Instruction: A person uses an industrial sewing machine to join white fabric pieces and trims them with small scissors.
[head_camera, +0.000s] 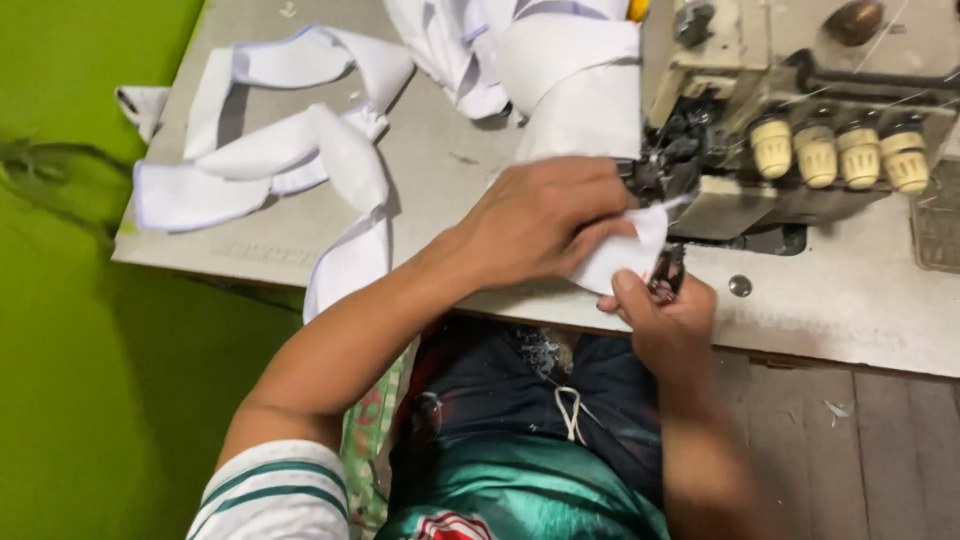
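Item: small white fabric piece (628, 255), lying at the front edge of the counter (850, 300), just before the sewing machine's needle area (660, 170).

My left hand (545, 220): laid palm-down over the fabric piece, fingers (600, 200) stretched toward the machine and pressing the cloth flat; closed on nothing that I can make out, only resting on the cloth.

My right hand (665, 315): at the counter's front edge, just below the fabric piece, thumb up against the cloth's lower edge. Its fingers are curled around small dark snips (668, 272), whose tip shows between the hand and the cloth.

Sewing machine (800, 110): cream-coloured overlock type, standing on the right part of the counter, with four pale tension knobs (838, 152) in a row along its front.

White fabric strips (280, 150): a loose tangle of long bands on the left part of the counter, one end hanging over the front edge.

More white cloth (560, 70): heaped behind my left hand, touching the machine's left side.

Floor: green surface (80, 350) at left, wooden boards (850, 440) at right.
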